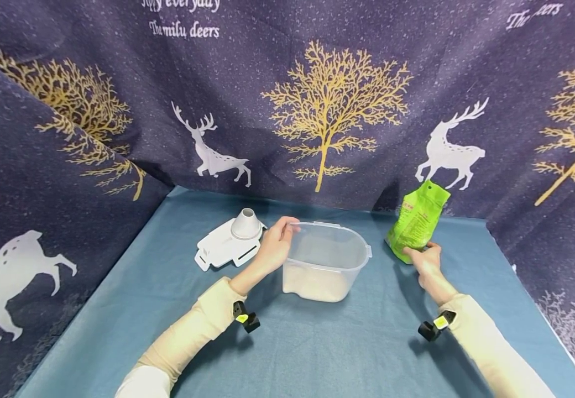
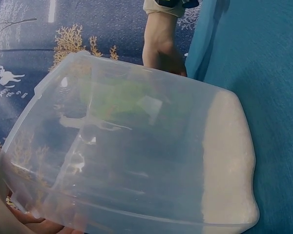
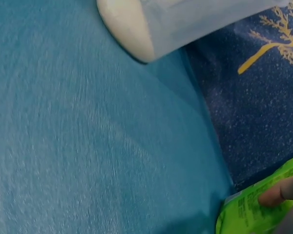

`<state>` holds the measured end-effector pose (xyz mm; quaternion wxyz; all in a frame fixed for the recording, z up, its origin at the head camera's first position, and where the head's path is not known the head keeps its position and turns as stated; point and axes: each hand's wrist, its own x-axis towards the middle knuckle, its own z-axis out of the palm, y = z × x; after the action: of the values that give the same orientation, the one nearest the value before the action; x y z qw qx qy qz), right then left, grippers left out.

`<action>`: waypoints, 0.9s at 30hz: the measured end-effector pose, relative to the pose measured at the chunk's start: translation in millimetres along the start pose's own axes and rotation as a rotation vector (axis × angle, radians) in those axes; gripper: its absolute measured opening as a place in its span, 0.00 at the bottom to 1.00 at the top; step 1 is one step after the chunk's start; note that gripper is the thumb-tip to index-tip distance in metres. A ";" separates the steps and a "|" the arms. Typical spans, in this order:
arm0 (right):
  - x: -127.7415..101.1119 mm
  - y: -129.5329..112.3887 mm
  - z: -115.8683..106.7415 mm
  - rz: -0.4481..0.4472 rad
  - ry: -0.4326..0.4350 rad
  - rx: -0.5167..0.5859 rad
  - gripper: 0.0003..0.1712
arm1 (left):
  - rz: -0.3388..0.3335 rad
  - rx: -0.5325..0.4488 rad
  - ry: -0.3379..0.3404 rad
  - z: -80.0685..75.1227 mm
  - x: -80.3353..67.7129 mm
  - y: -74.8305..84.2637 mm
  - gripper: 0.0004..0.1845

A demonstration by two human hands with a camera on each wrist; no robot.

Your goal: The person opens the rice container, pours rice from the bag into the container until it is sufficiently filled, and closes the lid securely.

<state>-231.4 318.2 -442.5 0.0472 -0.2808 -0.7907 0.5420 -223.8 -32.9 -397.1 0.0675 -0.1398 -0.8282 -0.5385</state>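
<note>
A clear plastic container [image 1: 324, 260] stands in the middle of the blue table, with a layer of white grains [image 2: 229, 161] in its bottom. My left hand [image 1: 285, 229] grips its left rim, thumb and fingers curled over the edge. To the right a green pouch [image 1: 417, 221] stands upright, leaning slightly. My right hand [image 1: 417, 253] holds it at its lower edge. In the right wrist view a fingertip [image 3: 278, 192] presses on the green pouch [image 3: 256, 212]. Through the container's wall [image 2: 136, 156] the pouch shows as a green blur.
A white lid [image 1: 223, 246] with a white funnel [image 1: 245, 224] on it lies left of the container. Dark curtains printed with deer and trees close in the table [image 1: 317, 342] at the back and both sides. Blue cloth covers the tabletop.
</note>
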 end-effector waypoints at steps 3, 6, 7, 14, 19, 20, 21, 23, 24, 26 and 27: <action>3.6 2.7 0.4 -0.011 -0.003 -0.012 0.46 | -0.002 -0.001 -0.005 0.0 0.1 -0.3 0.15; 6.0 5.5 1.7 -0.031 -0.002 -0.036 0.45 | -0.002 0.004 -0.009 -0.1 -0.1 -0.4 0.16; 6.9 6.3 2.2 -0.039 -0.002 -0.048 0.45 | -0.003 0.005 -0.009 -0.2 -0.1 -0.3 0.16; 14.5 10.9 7.3 -0.096 0.015 -0.086 0.43 | -0.013 -0.008 -0.014 -0.9 -0.2 0.1 0.16; 19.0 12.0 11.5 -0.108 0.045 -0.050 0.44 | -0.009 -0.007 -0.014 -0.8 0.5 -0.1 0.16; 20.2 11.9 12.2 -0.116 0.055 -0.032 0.45 | -0.008 -0.007 -0.014 -0.9 0.5 -0.2 0.16; 21.2 12.0 12.9 -0.123 0.065 -0.009 0.45 | -0.007 -0.006 -0.013 -1.1 0.5 -0.1 0.16; 23.3 11.9 14.1 -0.140 0.082 0.055 0.43 | -0.006 -0.006 -0.015 -1.1 0.6 -0.6 0.16; 23.9 11.6 14.5 -0.149 0.089 0.087 0.43 | -0.006 -0.007 -0.015 -1.2 0.6 -0.7 0.15; 25.3 11.5 15.0 -0.169 0.099 0.130 0.43 | -0.007 -0.008 -0.017 -1.5 0.5 -0.3 0.15; 25.7 11.5 15.1 -0.172 0.097 0.143 0.43 | -0.006 -0.007 -0.018 -1.6 0.4 -0.2 0.15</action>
<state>-254.1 321.3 -464.7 0.1516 -0.2337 -0.7678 0.5769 -224.3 -34.3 -396.5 0.0580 -0.1423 -0.8273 -0.5403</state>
